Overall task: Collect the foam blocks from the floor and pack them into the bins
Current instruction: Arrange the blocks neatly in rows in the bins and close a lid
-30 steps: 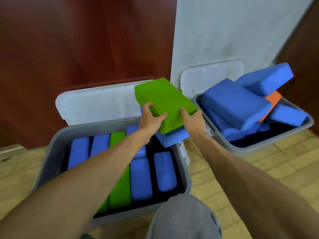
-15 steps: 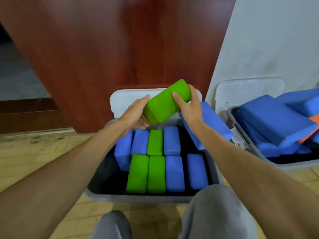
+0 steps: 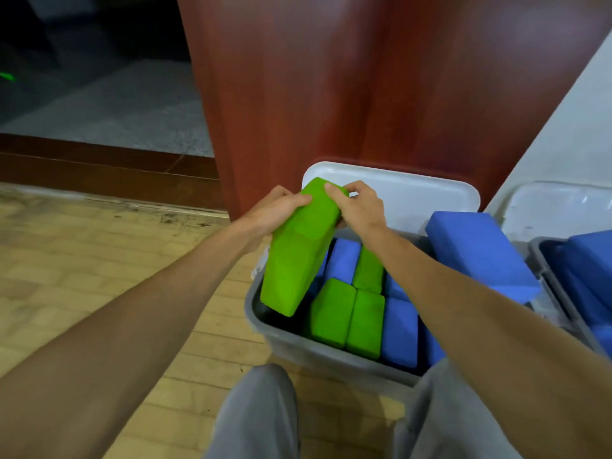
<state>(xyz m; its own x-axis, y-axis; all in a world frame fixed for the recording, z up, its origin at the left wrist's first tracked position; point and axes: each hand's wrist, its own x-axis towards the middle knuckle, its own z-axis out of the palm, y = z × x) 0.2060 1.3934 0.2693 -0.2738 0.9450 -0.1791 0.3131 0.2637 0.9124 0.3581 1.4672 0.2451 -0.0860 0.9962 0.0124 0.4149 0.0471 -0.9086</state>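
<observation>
A green foam block point(image 3: 296, 256) stands steeply tilted over the left end of the near grey bin point(image 3: 318, 357), its lower end down at the bin's left corner. My left hand point(image 3: 275, 212) grips its upper end from the left, and my right hand point(image 3: 356, 203) grips the same end from the right. Inside the bin stand several blue and green blocks on end, among them two green ones point(image 3: 347, 318) at the front. A large blue block point(image 3: 480, 256) lies across the bin's right rim. A second grey bin point(image 3: 556, 283) at the right holds more blue blocks.
White bin lids point(image 3: 414, 197) lean against a red-brown wooden door point(image 3: 364, 87) and a white wall behind the bins. Wood-block flooring point(image 3: 99, 260) spreads to the left, ending at a dark threshold. My grey-trousered knees point(image 3: 261, 412) are at the bottom.
The green block has turned from lying tilted above the bin to nearly upright and has dropped toward the bin's left corner. Both hands moved to its upper end. The view shifted left.
</observation>
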